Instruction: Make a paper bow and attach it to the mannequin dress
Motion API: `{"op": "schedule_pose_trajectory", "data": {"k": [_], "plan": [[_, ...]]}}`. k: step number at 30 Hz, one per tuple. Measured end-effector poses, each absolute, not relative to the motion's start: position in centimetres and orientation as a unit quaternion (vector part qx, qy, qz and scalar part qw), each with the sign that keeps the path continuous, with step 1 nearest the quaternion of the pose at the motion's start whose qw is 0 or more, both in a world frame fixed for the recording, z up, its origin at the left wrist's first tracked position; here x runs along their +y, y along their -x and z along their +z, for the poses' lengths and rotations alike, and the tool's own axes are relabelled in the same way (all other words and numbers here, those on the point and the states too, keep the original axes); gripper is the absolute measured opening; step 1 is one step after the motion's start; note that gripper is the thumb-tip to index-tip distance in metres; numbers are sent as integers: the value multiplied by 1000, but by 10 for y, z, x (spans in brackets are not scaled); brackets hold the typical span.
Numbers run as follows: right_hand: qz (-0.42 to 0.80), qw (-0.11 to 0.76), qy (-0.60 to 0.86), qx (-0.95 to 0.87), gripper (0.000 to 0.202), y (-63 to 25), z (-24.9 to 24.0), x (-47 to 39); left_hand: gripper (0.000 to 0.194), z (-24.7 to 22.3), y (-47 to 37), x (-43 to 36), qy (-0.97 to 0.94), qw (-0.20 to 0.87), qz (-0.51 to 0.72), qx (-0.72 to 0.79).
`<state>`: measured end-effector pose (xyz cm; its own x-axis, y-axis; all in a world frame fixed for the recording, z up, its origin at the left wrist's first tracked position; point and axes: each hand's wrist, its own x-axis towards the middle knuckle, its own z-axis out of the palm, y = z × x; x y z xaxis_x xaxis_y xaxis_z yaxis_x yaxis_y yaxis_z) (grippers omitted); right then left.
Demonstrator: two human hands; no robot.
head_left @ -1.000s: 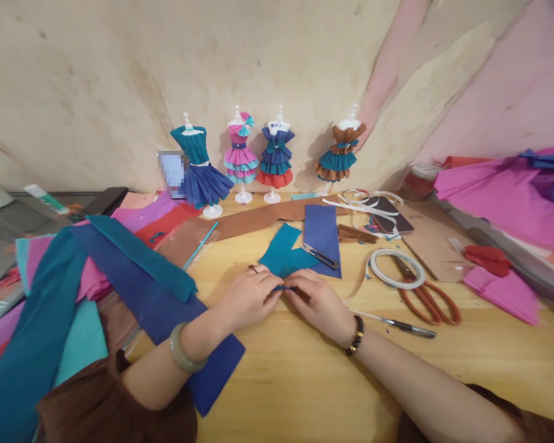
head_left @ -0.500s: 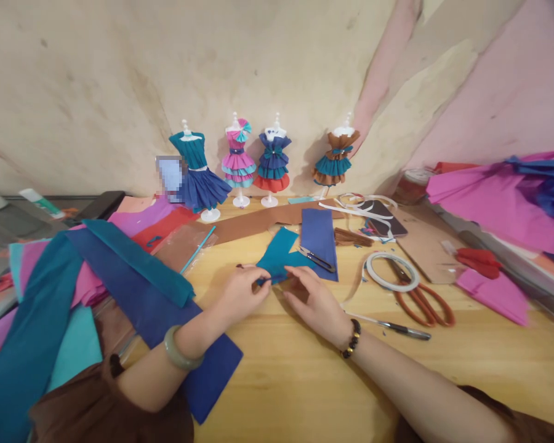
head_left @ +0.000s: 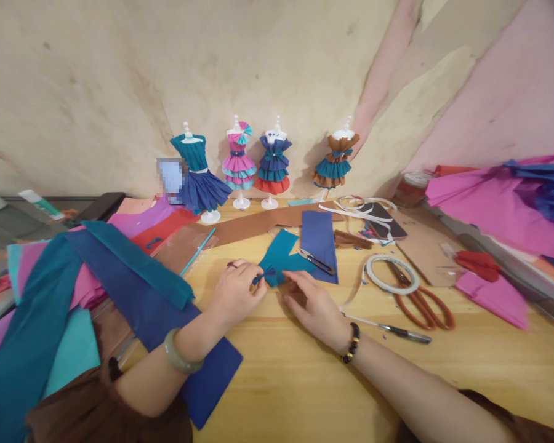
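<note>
A person in dark brown wears loose, full-cut sleeves, the left sleeve [head_left: 99,403] falling in soft folds to a wide hem with a small black gathered band [head_left: 115,369] at its edge, the right sleeve [head_left: 498,411] showing as a darker, shadowed strip near the lower corner. A thick, smooth, pale grey-green bangle [head_left: 174,355] rings the left forearm, and a slim dark ring sits on the fingers [head_left: 249,267] of the left hand [head_left: 237,294]. Around the wrist of the right hand [head_left: 317,312] runs a bracelet [head_left: 353,343] of round, glossy black beads, set with gold-coloured ones.
</note>
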<state>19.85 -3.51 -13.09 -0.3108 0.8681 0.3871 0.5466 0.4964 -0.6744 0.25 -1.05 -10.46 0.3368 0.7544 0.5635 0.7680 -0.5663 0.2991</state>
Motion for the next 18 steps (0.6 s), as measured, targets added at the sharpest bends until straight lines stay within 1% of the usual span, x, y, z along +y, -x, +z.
{"op": "schedule_pose_trajectory", "data": {"k": [2, 5, 9, 11, 13, 16, 18], "plan": [[197, 357, 456, -791, 42, -197, -129, -36, 8, -104, -3, -10, 816, 0, -339, -468], [161, 314, 466, -812, 43, -193, -123, -39, 9, -105, -2, -7, 797, -42, -355, -486], [123, 226, 465, -847, 41, -189, -107, -48, 10, -104, 1, 0, 756, -154, -363, -523], [130, 191, 463, -856, 40, -188, -98, -53, 12, -103, 3, 3, 731, -218, -360, -537], [153, 159, 462, -859, 38, -188, -89, -58, 15, -103, 5, 6, 709, -259, -362, -548], [183, 131, 449, -865, 38, -189, -79, -63, 19, -104, 7, 9, 688, -283, -371, -556], [195, 138, 419, -876, 40, -191, -73, -64, 20, -105, 7, 10, 685, -290, -374, -554]]}}
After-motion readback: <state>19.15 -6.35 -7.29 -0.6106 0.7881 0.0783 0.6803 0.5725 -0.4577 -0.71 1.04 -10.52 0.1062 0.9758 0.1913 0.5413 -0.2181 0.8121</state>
